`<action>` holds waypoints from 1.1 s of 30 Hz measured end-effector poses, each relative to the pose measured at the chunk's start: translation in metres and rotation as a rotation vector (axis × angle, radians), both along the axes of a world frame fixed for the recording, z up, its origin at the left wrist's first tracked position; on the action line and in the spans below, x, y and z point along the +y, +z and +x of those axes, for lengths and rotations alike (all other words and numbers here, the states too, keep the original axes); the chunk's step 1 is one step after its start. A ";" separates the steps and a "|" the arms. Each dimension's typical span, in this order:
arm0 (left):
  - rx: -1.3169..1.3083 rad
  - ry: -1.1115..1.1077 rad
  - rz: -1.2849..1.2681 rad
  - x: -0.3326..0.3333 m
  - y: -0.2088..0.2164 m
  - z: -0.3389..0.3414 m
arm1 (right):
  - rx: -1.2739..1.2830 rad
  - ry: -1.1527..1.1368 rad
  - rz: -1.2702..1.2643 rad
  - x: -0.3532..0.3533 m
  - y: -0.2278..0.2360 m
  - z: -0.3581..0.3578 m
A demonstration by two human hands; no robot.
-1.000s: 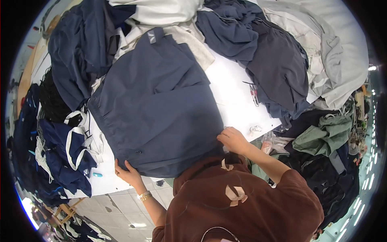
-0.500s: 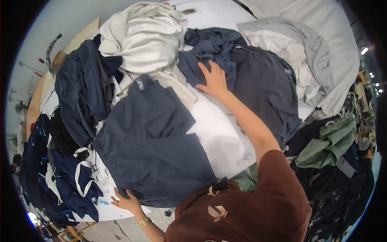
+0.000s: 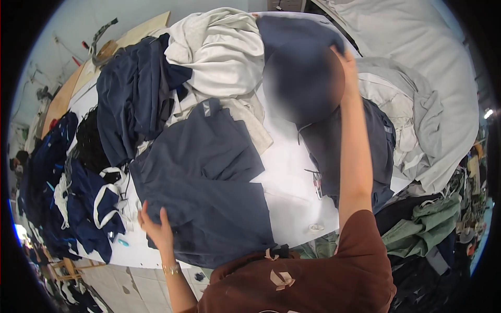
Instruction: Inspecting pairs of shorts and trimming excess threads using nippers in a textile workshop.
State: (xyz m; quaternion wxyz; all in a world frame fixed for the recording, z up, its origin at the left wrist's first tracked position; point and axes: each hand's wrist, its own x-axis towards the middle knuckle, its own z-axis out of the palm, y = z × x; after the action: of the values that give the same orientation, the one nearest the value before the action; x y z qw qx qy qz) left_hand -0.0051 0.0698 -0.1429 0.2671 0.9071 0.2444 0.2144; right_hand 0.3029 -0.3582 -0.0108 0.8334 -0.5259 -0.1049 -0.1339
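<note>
At the far side, my right hand [image 3: 348, 70] grips the edge of a dark blue garment [image 3: 297, 31], which hangs spread out below and to the left of the fingers; part of the cloth is blurred. A dark slate-blue garment [image 3: 219, 214], which looks like trousers, lies spread on the white table [image 3: 292, 208] in front of me. My left hand [image 3: 159, 227] is at its near left edge, thumb and fingers apart, holding nothing. A small light tag [image 3: 207, 108] shows at that garment's far end.
A pile of cream cloth [image 3: 219, 52] is at the back, with dark blue garments [image 3: 128, 99] to its left. Dark grey garments [image 3: 344, 151] and grey-white cloth [image 3: 422, 104] lie to the right. Small snips [image 3: 317, 183] rest on the table. Green cloth [image 3: 425, 224] is at the right edge.
My right hand has closed on the dark blue garment and moved it farther away and up off the pile. The left hand has slid farther along the slate-blue garment's left edge.
</note>
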 end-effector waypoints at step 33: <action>0.254 -0.986 0.053 -0.170 -0.037 0.160 | 0.080 0.064 -0.821 0.029 -0.175 -0.162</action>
State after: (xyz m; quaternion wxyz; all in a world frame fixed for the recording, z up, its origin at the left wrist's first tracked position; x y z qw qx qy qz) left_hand 0.1548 -0.1004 -0.1796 0.2817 0.9400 -0.1876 -0.0427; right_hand 0.1411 -0.3295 -0.1856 0.5617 -0.8158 -0.1332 -0.0343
